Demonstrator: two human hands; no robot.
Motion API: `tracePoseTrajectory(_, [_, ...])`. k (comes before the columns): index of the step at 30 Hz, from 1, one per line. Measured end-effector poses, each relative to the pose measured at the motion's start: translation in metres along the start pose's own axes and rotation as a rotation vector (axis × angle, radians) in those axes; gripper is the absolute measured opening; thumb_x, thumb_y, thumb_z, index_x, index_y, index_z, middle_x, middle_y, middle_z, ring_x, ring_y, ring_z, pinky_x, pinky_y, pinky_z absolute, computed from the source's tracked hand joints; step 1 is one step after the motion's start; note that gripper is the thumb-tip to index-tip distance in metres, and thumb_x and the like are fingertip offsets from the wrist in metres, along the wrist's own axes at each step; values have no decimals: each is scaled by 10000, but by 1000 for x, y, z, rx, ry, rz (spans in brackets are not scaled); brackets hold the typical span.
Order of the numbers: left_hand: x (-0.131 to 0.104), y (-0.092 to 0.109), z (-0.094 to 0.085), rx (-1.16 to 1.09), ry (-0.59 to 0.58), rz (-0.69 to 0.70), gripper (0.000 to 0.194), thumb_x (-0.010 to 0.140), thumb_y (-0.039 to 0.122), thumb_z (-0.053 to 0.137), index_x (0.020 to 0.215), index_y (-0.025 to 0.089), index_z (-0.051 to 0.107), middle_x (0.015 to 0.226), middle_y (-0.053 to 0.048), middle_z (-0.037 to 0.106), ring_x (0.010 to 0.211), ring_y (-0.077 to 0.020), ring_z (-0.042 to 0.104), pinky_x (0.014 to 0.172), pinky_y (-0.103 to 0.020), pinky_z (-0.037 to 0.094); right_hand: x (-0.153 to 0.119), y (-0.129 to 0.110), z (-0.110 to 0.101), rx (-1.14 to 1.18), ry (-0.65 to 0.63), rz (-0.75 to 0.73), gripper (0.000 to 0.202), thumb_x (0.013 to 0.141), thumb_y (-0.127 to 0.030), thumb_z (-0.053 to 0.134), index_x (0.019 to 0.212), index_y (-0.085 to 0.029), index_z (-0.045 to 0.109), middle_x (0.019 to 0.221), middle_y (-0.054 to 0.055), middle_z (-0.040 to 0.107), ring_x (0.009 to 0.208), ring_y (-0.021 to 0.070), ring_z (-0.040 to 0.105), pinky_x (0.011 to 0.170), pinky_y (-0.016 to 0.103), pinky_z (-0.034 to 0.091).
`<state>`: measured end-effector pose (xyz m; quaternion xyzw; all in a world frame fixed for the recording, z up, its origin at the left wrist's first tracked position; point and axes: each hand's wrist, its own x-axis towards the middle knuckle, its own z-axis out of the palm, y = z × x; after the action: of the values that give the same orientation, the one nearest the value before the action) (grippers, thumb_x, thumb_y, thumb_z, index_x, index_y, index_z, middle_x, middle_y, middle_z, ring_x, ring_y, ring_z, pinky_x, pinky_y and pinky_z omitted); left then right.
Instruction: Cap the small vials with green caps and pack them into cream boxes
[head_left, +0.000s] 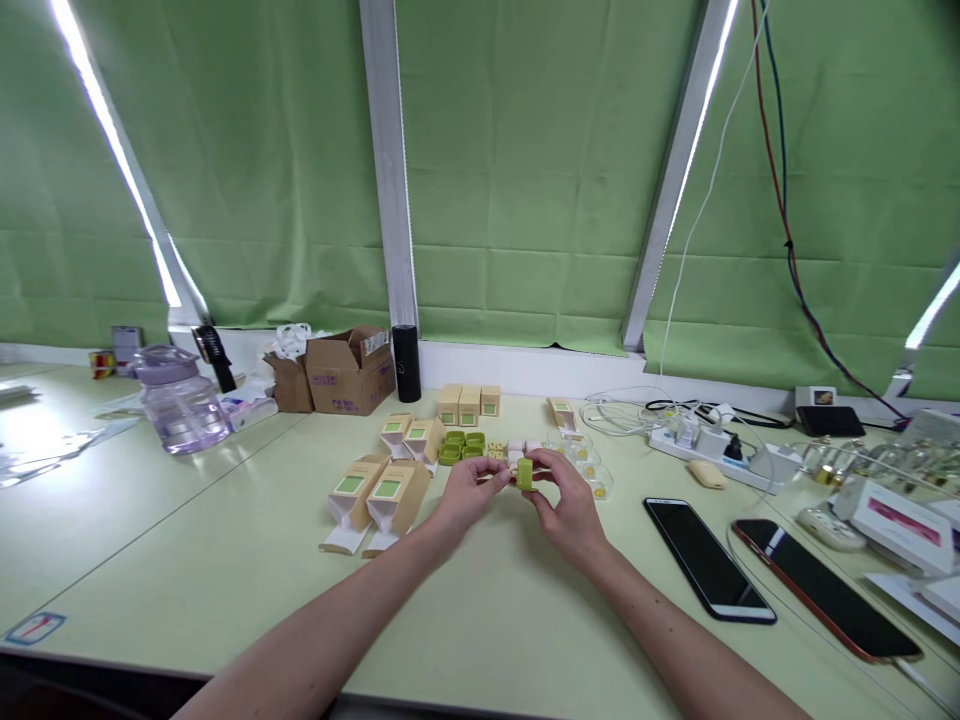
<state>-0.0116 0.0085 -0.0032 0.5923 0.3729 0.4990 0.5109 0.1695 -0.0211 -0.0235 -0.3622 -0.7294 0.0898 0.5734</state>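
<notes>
My right hand (564, 500) grips a small green piece (525, 474) between thumb and fingers, above the table's middle. Beside it on the left, my left hand (474, 488) pinches something small and yellowish at the green piece's side; it is too small to make out. Behind my left hand are several green square holders (461, 446), with small yellow pieces (496, 450) next to them. White-pink pieces (516, 448) lie just behind my fingers. Clear plastic pieces with yellow centres (589, 466) lie behind and right of my right hand.
Open kraft boxes (398, 497) stand left of my hands, with closed ones (469, 404) behind. Farther off are a cardboard carton (348, 375), black cylinder (406, 364) and purple jug (182, 405). Two phones (709, 558) and a power strip (720, 452) lie right.
</notes>
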Motion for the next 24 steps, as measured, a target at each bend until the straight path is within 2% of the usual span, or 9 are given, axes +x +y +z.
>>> tracePoseTrajectory(17, [-2, 4, 0, -28, -7, 5, 393, 697, 511, 855, 795, 153, 727, 795, -57, 728, 752, -174, 629, 756, -297, 474, 1, -4, -2, 16, 11, 23, 441, 898, -152, 612, 1322, -269, 583, 1263, 100, 636, 1046, 239, 668, 874, 434, 643])
tracePoseTrajectory(24, [-2, 7, -2, -16, 39, 61, 324, 788, 429, 778, 947, 153, 718, 925, -92, 751, 929, -230, 684, 810, -320, 497, 1, -2, -3, -20, 20, 16, 464, 919, -176, 614, 1367, -279, 552, 1311, 110, 596, 1118, 260, 628, 869, 440, 635])
